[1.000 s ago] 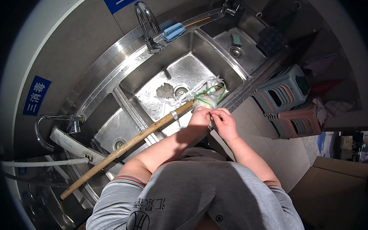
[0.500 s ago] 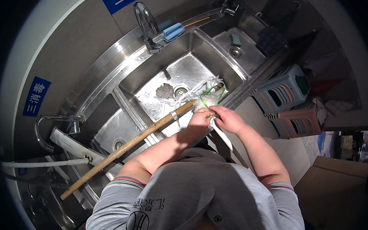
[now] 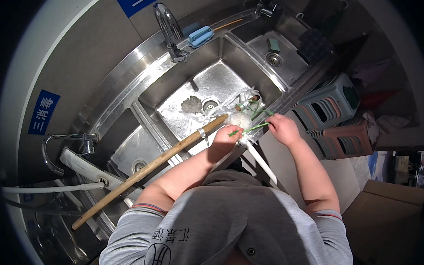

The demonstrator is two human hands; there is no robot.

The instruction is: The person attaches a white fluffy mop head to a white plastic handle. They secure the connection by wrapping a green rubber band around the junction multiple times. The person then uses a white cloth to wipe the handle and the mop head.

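Observation:
My left hand (image 3: 227, 137) is closed in a pinch on one part of a green string (image 3: 256, 127), just beside the pointed end of a wooden pole (image 3: 153, 167). To the right, my right hand (image 3: 284, 129) grips the other part, and the string runs straight between the two. Right behind my left hand sits a whitish bundle (image 3: 241, 120), at the sink's near edge. Whether the string passes around it, I cannot tell. A white stick or tube (image 3: 262, 166) slants from below the bundle toward me. The pole slopes down to the left across the sinks.
The middle steel sink (image 3: 172, 116) contains a grey scouring pad (image 3: 192, 104) and crumpled clear plastic (image 3: 246, 93). A faucet (image 3: 171, 36) and a blue brush (image 3: 200, 36) are behind it. Stacked plastic stools (image 3: 331, 102) stand at the right, near a cardboard box (image 3: 388, 206).
My right hand has moved away to the right and slightly up, drawing the green string out straight. My left hand has shifted slightly down and left. The green loop above the bundle has changed shape.

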